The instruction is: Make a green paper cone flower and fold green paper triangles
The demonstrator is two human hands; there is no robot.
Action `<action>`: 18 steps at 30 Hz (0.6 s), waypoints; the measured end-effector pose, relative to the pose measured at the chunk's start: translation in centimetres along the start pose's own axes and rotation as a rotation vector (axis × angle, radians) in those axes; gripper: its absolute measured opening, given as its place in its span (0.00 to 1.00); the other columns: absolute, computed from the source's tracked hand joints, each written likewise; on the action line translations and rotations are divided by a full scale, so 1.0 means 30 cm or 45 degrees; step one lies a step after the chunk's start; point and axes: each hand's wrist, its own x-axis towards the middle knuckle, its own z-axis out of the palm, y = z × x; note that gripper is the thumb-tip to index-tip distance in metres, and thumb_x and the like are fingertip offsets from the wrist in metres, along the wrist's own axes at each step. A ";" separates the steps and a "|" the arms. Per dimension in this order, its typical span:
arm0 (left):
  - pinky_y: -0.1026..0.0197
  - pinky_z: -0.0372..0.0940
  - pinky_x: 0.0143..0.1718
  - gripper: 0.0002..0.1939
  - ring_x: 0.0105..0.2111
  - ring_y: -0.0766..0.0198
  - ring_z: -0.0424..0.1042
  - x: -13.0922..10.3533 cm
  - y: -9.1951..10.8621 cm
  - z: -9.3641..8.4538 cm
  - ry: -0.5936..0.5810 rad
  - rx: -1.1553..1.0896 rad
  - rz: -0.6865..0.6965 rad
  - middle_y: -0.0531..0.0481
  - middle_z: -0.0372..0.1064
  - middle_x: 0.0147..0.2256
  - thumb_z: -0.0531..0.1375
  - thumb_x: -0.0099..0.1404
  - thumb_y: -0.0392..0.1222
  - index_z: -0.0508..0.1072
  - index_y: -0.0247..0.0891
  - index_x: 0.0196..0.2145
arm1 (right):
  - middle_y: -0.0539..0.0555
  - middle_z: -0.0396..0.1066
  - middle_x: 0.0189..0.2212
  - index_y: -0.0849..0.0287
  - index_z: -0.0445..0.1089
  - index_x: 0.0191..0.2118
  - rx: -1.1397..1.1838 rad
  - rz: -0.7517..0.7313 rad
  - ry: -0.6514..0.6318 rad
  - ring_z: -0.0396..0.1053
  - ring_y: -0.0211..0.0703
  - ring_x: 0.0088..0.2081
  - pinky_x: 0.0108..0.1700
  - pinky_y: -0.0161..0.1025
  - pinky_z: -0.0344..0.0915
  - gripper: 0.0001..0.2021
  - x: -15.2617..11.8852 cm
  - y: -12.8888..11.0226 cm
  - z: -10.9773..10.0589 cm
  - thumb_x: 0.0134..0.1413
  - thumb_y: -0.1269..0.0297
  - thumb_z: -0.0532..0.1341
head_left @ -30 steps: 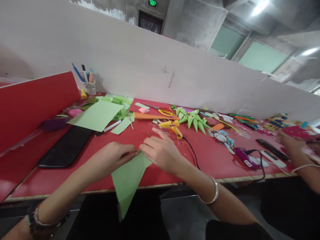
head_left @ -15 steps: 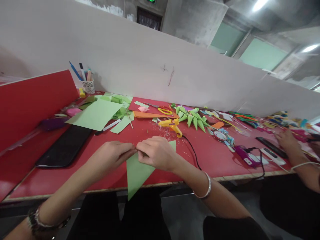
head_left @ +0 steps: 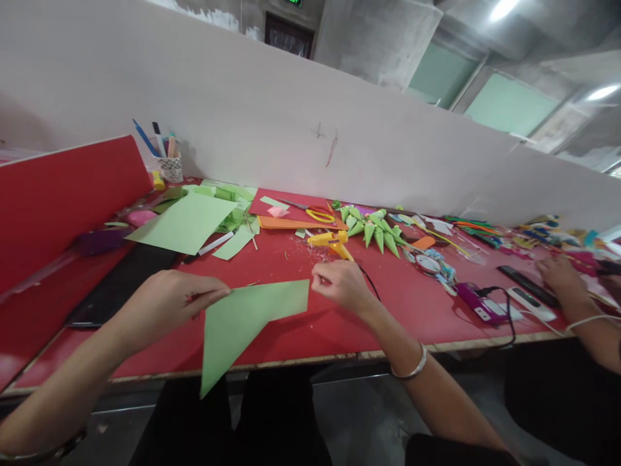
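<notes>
Here, a green paper sheet [head_left: 242, 320] is held flat above the worktop [head_left: 412, 310], pinched at its corners between the fingers of the left hand [head_left: 165, 304] and right hand [head_left: 339, 285]. Finished green cones [head_left: 373, 230] are piled beyond the right fingers; this sheet is not yet rolled.

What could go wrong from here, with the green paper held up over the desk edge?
The light green paper sheet is pinched only at one corner by the left hand, so it may sag or crease. The right hand is close to the yellow glue gun and its black cord; it might snag the cord.
</notes>
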 end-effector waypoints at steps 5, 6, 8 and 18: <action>0.69 0.51 0.21 0.20 0.19 0.70 0.58 0.034 0.031 0.008 -0.242 0.019 0.065 0.55 0.64 0.18 0.50 0.62 0.52 0.73 0.39 0.23 | 0.52 0.68 0.27 0.60 0.66 0.31 0.185 0.011 0.064 0.62 0.38 0.30 0.35 0.34 0.56 0.07 0.001 -0.070 -0.024 0.52 0.68 0.52; 0.69 0.52 0.21 0.20 0.19 0.70 0.59 0.043 0.046 0.015 -0.272 -0.030 0.072 0.55 0.65 0.18 0.50 0.62 0.52 0.73 0.39 0.23 | 0.54 0.69 0.31 0.60 0.66 0.34 0.251 -0.034 -0.031 0.63 0.40 0.34 0.38 0.35 0.57 0.07 0.006 -0.100 -0.027 0.53 0.66 0.53; 0.68 0.55 0.24 0.20 0.22 0.68 0.63 0.055 0.070 0.026 -0.274 -0.153 0.042 0.54 0.68 0.22 0.49 0.63 0.53 0.73 0.39 0.25 | 0.53 0.69 0.32 0.59 0.66 0.36 0.426 -0.078 -0.291 0.64 0.39 0.34 0.36 0.34 0.57 0.07 0.016 -0.152 -0.026 0.55 0.64 0.53; 0.62 0.64 0.35 0.18 0.34 0.61 0.69 -0.007 -0.002 0.096 -0.304 -0.527 -0.228 0.50 0.71 0.35 0.52 0.61 0.53 0.69 0.38 0.42 | 0.52 0.65 0.30 0.59 0.61 0.42 0.515 0.353 -0.195 0.63 0.39 0.31 0.32 0.35 0.59 0.12 -0.016 -0.123 0.044 0.59 0.59 0.48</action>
